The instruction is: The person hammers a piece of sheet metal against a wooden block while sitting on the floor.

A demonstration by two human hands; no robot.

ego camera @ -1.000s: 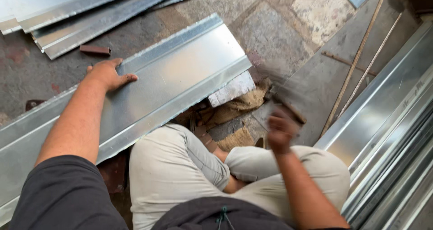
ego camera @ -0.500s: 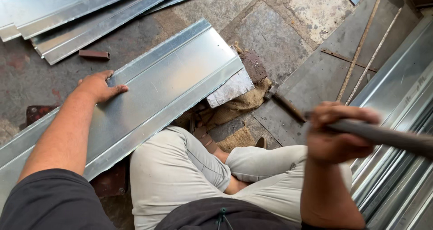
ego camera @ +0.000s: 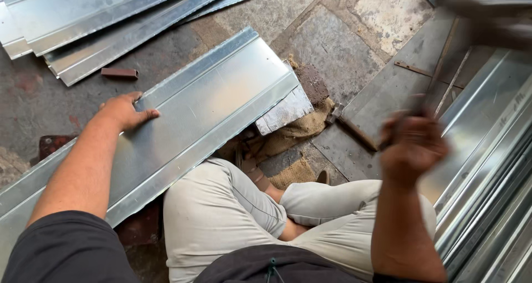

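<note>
Presently the left hand [ego camera: 124, 112] lies flat, holding nothing, on the long folded galvanised steel sheet [ego camera: 183, 128] across the lap, while the blurred right hand [ego camera: 413, 147] clenches a raised dark-handled tool, risking a mis-strike near those fingers.

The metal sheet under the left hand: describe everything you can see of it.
The metal sheet is a long, shiny, galvanised-looking panel with a raised fold along each long edge. It lies slanted, from lower left up toward the middle of the stone floor, its near edge over the seated person's knee. The left hand presses flat on its far fold. Its upper end rests over a grey block on sacking. Faint scratches mark its surface.
</note>
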